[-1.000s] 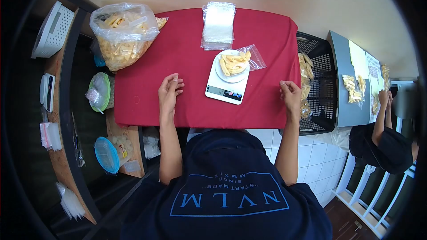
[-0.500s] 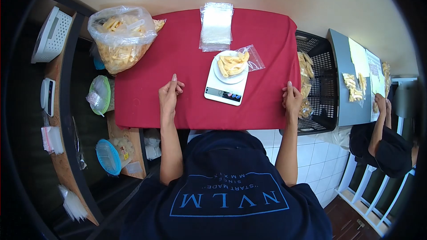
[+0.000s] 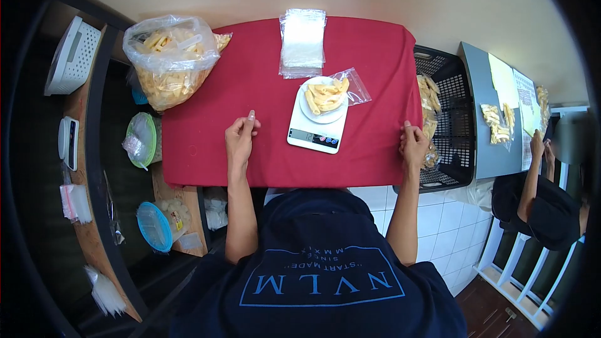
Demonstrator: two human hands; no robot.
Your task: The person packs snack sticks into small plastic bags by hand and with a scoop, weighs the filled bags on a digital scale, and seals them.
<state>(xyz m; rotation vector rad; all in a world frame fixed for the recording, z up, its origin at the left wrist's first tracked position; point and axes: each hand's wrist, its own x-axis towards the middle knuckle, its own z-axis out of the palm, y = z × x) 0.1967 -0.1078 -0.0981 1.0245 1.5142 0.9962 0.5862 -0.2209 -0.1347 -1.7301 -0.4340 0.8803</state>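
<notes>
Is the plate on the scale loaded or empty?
Loaded: yellow pieces lie heaped on the plate, covering much of it.

The shirt (image 3: 320, 260) reads NVLM, "START MADE", SINCE MMXIX (upside down).

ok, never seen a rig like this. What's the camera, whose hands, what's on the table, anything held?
There's no robot: these are a person's bare hands, seen by a camera worn on their head, looking forward and down. The left hand and right hand are on either side of a white scale; neither visibly holds anything. The scale carries a plate of pale sticks, with a small clear bag beside it. Also on the red cloth: a stack of clear bags and a big filled bag. Another person is at far right.
</notes>
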